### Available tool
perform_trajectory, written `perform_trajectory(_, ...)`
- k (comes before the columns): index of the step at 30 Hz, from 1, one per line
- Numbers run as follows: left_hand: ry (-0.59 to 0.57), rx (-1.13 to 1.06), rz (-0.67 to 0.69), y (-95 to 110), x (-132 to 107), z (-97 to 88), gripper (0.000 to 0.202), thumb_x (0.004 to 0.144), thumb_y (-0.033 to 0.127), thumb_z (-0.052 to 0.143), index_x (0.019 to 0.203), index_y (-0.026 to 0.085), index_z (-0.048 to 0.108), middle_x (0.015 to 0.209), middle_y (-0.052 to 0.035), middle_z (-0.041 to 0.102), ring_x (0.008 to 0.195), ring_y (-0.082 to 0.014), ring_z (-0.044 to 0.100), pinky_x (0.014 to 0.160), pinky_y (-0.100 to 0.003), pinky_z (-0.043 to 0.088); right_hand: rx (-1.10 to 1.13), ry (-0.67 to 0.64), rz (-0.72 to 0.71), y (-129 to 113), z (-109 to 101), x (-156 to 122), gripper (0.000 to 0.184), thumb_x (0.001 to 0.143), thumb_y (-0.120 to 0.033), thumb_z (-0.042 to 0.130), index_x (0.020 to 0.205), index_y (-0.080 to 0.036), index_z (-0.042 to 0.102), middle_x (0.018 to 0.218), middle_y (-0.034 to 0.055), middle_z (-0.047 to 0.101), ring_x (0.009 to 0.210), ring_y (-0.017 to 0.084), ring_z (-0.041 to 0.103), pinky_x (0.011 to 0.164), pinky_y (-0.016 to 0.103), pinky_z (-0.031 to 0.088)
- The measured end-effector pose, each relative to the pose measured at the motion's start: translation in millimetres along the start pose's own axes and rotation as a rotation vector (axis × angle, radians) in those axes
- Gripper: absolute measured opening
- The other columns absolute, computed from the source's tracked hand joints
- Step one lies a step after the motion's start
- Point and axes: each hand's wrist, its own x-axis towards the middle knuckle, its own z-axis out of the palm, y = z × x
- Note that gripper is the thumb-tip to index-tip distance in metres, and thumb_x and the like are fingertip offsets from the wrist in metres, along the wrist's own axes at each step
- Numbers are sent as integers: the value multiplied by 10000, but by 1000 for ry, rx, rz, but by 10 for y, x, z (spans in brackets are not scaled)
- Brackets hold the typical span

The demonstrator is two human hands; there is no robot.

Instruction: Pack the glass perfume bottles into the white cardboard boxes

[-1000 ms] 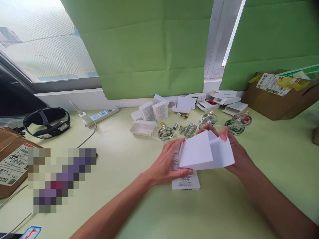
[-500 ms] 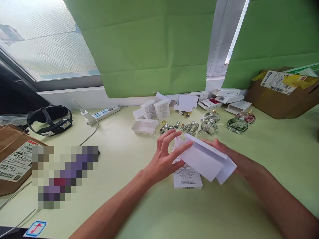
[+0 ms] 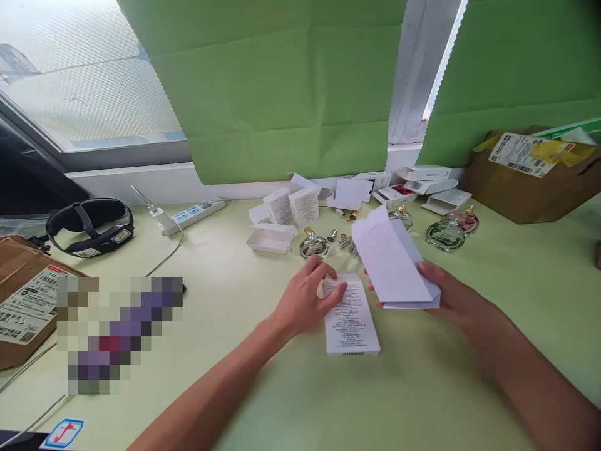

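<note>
Two hands were busy: the right hand [image 3: 451, 297] gripped a folded card [image 3: 392, 260] by its lower edge, tilted clear of the table [image 3: 422, 388], while the half-open left hand [image 3: 305, 300] steadied the flat-lying box [image 3: 351, 319] with its fingertips.

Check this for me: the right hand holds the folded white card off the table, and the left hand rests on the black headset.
One error: the left hand touches the printed white box lying flat on the table; the black headset sits untouched far left. The right hand does hold the folded white card up, as the head view shows.
</note>
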Motion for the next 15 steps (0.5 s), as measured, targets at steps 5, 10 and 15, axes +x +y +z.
perform_trajectory(5, -202, -65, -177, 15, 10, -50, 438, 886, 614, 533, 1032, 218, 651, 999, -43, 498, 684, -146, 563, 583, -301, 492, 18, 114, -147, -19, -34, 39, 506, 896, -566, 577, 1346, -335, 561, 1422, 58, 582, 1123, 305, 665, 781, 407, 587)
perform_trajectory(10, -226, -196, -184, -28, 13, -6, 371, 842, 574, 637, 894, 209, 687, 990, -50, 461, 734, -145, 551, 596, -301, 533, 9, 124, -208, -31, -77, 39, 578, 898, -447, 622, 1443, -389, 441, 1430, 52, 567, 1192, 307, 617, 595, 303, 560)
perform_trajectory(15, 225, -171, 71, 21, 7, -4, 169, 837, 385, 728, 891, 233, 676, 1257, -74, 376, 1160, -241, 512, 913, -410, 561, 52, 132, -229, -51, -96, 1, 569, 892, -461, 610, 1435, -392, 454, 1373, 40, 620, 1239, 285, 582, 780, 384, 589)
